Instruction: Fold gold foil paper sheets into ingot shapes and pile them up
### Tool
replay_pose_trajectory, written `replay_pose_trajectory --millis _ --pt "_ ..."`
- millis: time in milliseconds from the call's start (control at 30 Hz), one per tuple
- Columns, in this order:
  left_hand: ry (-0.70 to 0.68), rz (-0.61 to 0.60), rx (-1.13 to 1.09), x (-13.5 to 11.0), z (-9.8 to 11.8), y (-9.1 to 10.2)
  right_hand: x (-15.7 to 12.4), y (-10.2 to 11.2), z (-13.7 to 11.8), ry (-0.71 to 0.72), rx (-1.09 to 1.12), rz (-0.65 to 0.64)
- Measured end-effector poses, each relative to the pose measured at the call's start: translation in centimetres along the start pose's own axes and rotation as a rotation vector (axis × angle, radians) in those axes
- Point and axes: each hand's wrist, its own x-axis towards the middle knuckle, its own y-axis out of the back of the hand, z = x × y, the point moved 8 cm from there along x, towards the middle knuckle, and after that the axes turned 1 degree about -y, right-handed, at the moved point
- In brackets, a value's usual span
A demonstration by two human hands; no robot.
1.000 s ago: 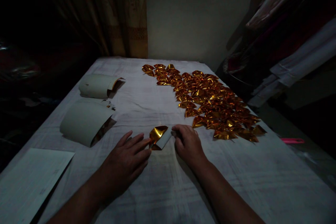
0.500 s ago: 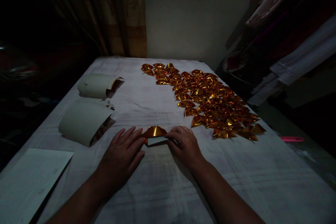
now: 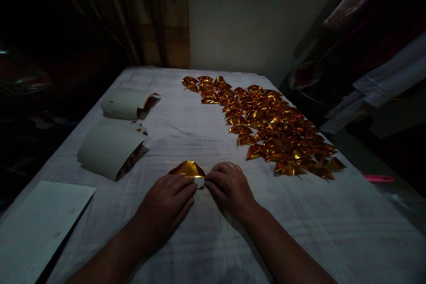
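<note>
A partly folded sheet of gold foil paper [image 3: 189,169] lies on the cloth before me, its pale underside turned up along the near edge. My left hand [image 3: 168,206] presses over its left part, fingers close together, covering much of the near fold. At the right end, my right hand [image 3: 229,185] pinches the paper between thumb and bent fingers. To the right spreads a pile of folded gold foil pieces [image 3: 266,120], several with pointed ends.
Two curled grey cardboard sheets [image 3: 104,148] [image 3: 121,103] stand arched at the left. A flat white board [image 3: 49,226] lies at the near left. The bed-like surface has a pale checked cloth [image 3: 179,133]. Clothes [image 3: 392,66] hang at the right, and a pink handle [image 3: 379,178] shows beyond the edge.
My left hand has slid right over the paper, and its spread fingers have drawn together. Less of the pale strip shows. My right hand keeps its pinch. The view has shifted slightly.
</note>
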Motion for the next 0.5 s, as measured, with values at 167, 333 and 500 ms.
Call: replay_pose_trajectory --millis 167,333,500 --pt "-0.013 -0.015 0.002 0.07 0.05 -0.05 0.23 -0.36 0.01 -0.032 -0.016 -0.023" --pt "-0.062 -0.056 0.017 0.29 0.43 -0.31 0.35 -0.65 0.08 -0.067 -0.065 -0.035" --pt "-0.073 -0.032 0.054 0.2 0.49 -0.33 0.41 -0.74 -0.01 -0.08 -0.09 -0.05"
